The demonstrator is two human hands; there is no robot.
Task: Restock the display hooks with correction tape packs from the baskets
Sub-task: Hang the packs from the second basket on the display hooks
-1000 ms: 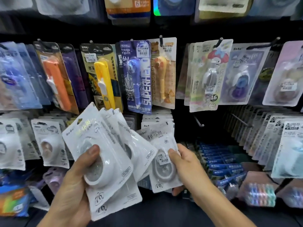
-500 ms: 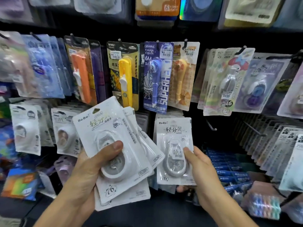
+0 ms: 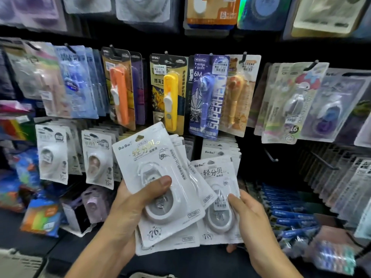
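The left hand (image 3: 128, 209) gripped a fanned stack of white correction tape packs (image 3: 158, 185), thumb pressed across the blister of the front pack and fingers curled behind the stack; the front pack was tilted, its top leaning left, with at least two more packs fanned out behind it to the right and one showing below; the right hand (image 3: 251, 223) held a single white pack (image 3: 218, 199) of the same kind, thumb on its right edge beside the price sticker and fingers behind; this pack stood nearly upright, its left edge tucked behind the fanned stack, so the two hands were close together, each clamped on its own load.

Just behind the single pack, a row of matching white packs (image 3: 220, 149) hung on a display hook; to the right of it a bare hook (image 3: 271, 156) jutted from the dark panel; on the row above hung an orange pen-style pack (image 3: 119, 89), a yellow one (image 3: 170, 95), a purple pack (image 3: 208, 97) printed with large letters and a tan bear-themed pack (image 3: 239, 93); lower left hung white packs (image 3: 53, 155) with pale dispensers; blue boxed items (image 3: 289, 215) lay stacked at lower right; a pale basket rim (image 3: 18, 261) showed at the bottom left corner of the view, blurred.
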